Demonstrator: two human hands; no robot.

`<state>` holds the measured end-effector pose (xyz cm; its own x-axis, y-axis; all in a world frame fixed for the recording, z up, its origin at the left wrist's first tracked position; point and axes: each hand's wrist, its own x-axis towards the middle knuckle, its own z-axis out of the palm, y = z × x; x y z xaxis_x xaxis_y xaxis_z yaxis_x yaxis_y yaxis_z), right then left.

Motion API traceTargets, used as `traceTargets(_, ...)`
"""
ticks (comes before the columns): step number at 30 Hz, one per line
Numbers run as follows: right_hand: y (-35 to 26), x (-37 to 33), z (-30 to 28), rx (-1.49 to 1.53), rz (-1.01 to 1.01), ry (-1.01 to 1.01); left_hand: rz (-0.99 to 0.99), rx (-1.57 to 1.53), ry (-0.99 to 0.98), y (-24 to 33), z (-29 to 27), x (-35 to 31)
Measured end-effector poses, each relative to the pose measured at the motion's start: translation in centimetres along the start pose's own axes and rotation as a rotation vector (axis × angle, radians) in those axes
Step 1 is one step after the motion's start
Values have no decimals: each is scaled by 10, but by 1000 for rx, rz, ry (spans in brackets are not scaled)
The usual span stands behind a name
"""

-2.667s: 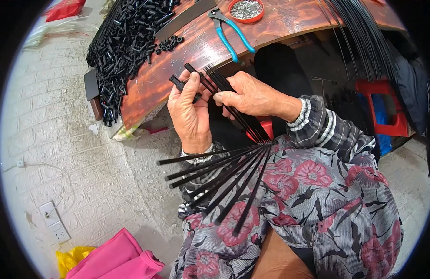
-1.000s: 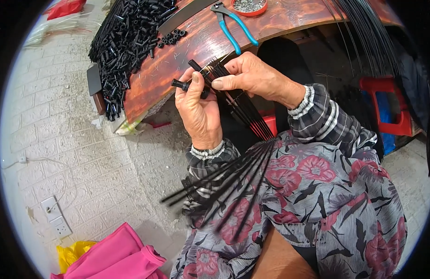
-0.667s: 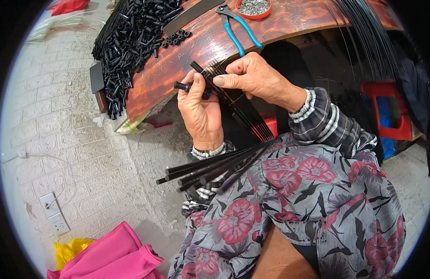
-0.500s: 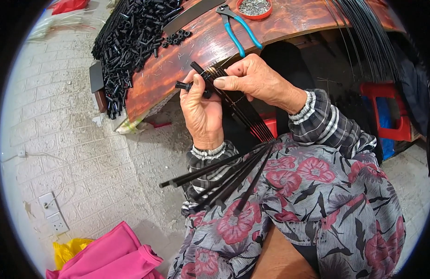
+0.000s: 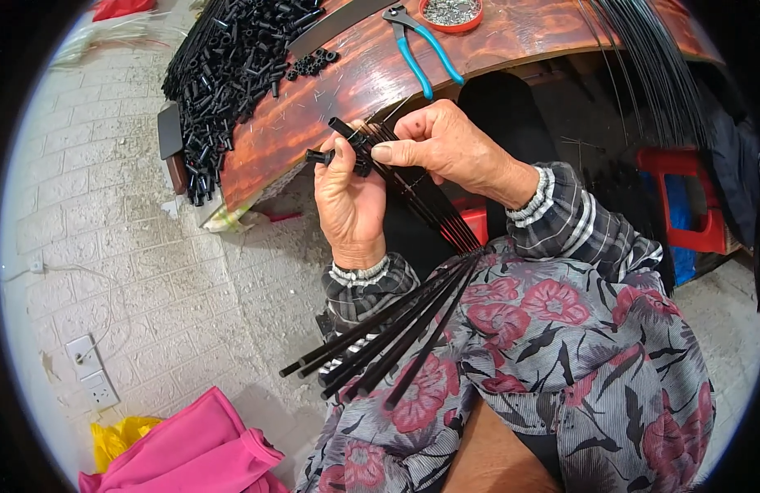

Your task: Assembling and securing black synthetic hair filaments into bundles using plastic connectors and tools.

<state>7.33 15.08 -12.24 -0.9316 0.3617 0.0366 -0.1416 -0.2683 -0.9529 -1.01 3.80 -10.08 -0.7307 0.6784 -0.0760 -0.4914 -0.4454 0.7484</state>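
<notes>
Left hand [image 5: 351,205] grips the bundle of black rods [image 5: 413,197], fingers wrapped round it, a small black sleeve [image 5: 319,155] pinched at the thumb; right hand [image 5: 446,144] pinches the rod tops, just below the desk [image 5: 347,90] edge, blue-handled pliers [image 5: 421,49] above

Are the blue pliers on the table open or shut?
Open. The pliers lie flat on the table with their two blue handles spread apart and the metal tips parted near the tabletop's far edge.
</notes>
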Motion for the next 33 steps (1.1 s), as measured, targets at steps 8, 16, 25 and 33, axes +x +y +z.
traceTargets(8, 0, -1, 2, -125, -128, 42, 56, -18, 103, -6, 0, -2)
traceTargets(16, 4, 4, -6, 28, 56, -38, 28, -91, -22, -13, -5, 2)
traceTargets(25, 8, 3, -10, 142, 61, -88, 15, -129, 19, -10, -1, -3)
traceTargets(33, -3, -3, -8, 91, 35, -51, 11, -117, 6, -11, 4, -2)
